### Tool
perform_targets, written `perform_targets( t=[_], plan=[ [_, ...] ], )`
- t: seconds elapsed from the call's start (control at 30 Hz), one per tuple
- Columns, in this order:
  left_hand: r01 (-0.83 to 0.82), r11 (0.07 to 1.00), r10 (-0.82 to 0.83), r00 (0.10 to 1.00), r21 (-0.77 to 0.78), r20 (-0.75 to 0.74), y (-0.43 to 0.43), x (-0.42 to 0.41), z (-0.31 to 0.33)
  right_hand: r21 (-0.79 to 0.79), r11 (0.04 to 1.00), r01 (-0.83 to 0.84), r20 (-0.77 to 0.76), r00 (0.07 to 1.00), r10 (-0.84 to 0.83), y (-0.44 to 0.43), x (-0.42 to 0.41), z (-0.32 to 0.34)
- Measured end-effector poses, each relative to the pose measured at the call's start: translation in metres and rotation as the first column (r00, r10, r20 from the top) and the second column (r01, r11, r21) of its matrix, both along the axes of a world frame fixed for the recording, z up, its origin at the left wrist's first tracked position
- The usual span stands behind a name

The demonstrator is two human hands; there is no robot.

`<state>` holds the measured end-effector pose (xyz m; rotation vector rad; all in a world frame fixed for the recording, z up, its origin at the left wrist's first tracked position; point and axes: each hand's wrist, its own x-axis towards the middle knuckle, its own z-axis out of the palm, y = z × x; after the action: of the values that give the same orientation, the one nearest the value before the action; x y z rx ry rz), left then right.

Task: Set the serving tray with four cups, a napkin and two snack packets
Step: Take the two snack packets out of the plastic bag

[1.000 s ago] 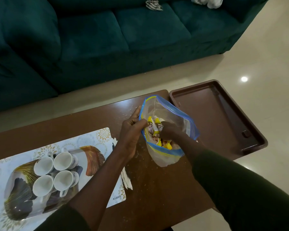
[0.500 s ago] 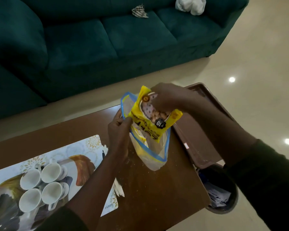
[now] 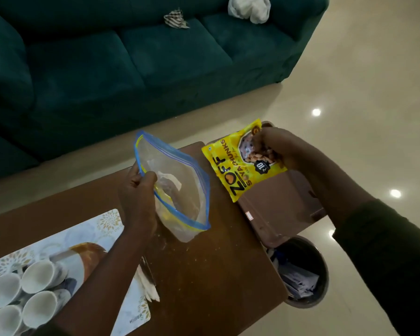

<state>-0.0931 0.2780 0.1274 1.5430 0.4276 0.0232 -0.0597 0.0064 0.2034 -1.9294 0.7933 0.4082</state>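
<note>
My right hand (image 3: 280, 149) grips a yellow snack packet (image 3: 230, 166) by its top and holds it over the near end of the brown serving tray (image 3: 277, 209). My left hand (image 3: 137, 190) pinches the rim of a clear zip bag (image 3: 180, 190) with a blue seal, held upright on the table; a little yellow shows at its bottom. Several white cups (image 3: 38, 277) stand on a patterned placemat (image 3: 107, 226) at the lower left. White napkins (image 3: 150, 289) peek out by the mat's right edge, partly under my left forearm.
The brown wooden table (image 3: 216, 275) carries the mat and bag; the tray overhangs its right end. A dark waste bin (image 3: 306, 272) with paper stands on the floor under the tray. A dark green sofa (image 3: 131, 57) with cloths on it runs behind the table.
My right hand drew the yellow packet out of the zip bag and carried it right, over the tray. My left hand kept hold of the bag's rim.
</note>
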Motion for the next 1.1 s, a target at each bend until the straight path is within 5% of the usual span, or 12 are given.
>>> perform_targets(
  t=[0.13,0.33,0.63,0.87,1.1],
  plan=[
    [-0.011,0.999,0.012,1.0,0.045,-0.02,-0.007,0.002,-0.009,-0.173,0.983,-0.059,-0.036,0.998,0.053,-0.035,-0.002,-0.052],
    [-0.004,0.999,0.004,1.0,0.038,-0.017,-0.017,0.005,-0.021,-0.032,0.986,0.165,-0.098,0.981,-0.167,-0.071,-0.027,-0.115],
    [0.005,0.999,-0.008,0.998,0.043,0.057,-0.028,0.021,-0.031,-0.058,0.955,0.291,-0.105,0.95,-0.295,-0.079,-0.008,-0.159],
    [0.022,0.999,-0.024,0.999,0.039,0.044,-0.039,0.032,-0.032,0.244,0.777,0.581,-0.147,0.814,-0.562,-0.08,-0.041,-0.184],
    [0.087,0.995,-0.088,0.995,0.041,0.038,-0.048,0.036,-0.027,0.187,0.801,0.568,-0.096,0.823,-0.561,-0.069,-0.087,-0.209]
  ],
)
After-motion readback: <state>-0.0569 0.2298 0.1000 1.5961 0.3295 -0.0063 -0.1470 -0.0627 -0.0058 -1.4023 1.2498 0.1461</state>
